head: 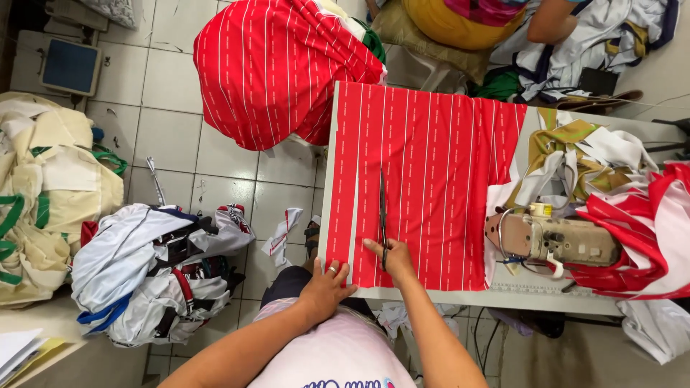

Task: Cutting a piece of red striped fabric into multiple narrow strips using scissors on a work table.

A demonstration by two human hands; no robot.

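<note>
Cloth point(431, 187): red, striped, flat on the table point(575, 298), partly cut.
Right hand point(392, 260): grip closed around scissors point(382, 215); handles hidden.
Left hand point(325, 287): fingers spread, pressing the cloth's near edge, left of the scissors.

You stand in a garment sewing workshop: a sewing machine point(550, 238) at right, striped red fabric point(431, 183) centre, cloth bundles point(154, 269) on the tiled floor point(169, 108) at left.
</note>
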